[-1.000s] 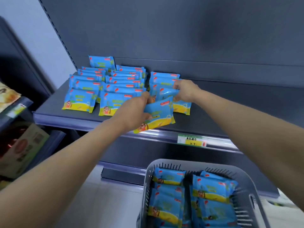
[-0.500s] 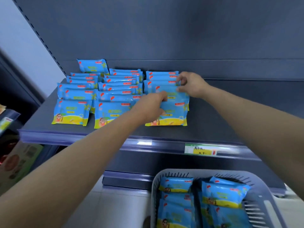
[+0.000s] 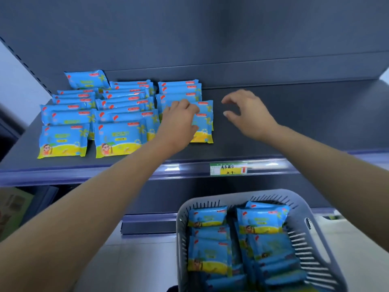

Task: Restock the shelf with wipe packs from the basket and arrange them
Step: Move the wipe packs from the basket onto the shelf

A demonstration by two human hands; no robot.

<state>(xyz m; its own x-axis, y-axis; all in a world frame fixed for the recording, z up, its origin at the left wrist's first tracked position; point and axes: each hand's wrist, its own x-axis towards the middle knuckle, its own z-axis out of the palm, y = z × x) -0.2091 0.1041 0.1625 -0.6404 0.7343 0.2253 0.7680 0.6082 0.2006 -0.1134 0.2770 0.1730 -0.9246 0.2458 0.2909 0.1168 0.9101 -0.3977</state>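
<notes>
Now | left hand [image 3: 179, 121] palm down, fingers pressed flat on the front blue-and-yellow plastic wipe pack [image 3: 203, 123] of the third row on the dark grey metal shelf [image 3: 273, 144] | right hand [image 3: 246, 114] hovers beside it, fingers loosely curled, empty | grey slatted plastic basket [image 3: 315, 245] below holds more packs

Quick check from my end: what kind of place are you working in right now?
Most likely a shop aisle. A grey metal shelf carries a price label on its front rail, rows of identical blue wipe packs are laid out on it, and a grey plastic basket below holds more packs for restocking.
</notes>
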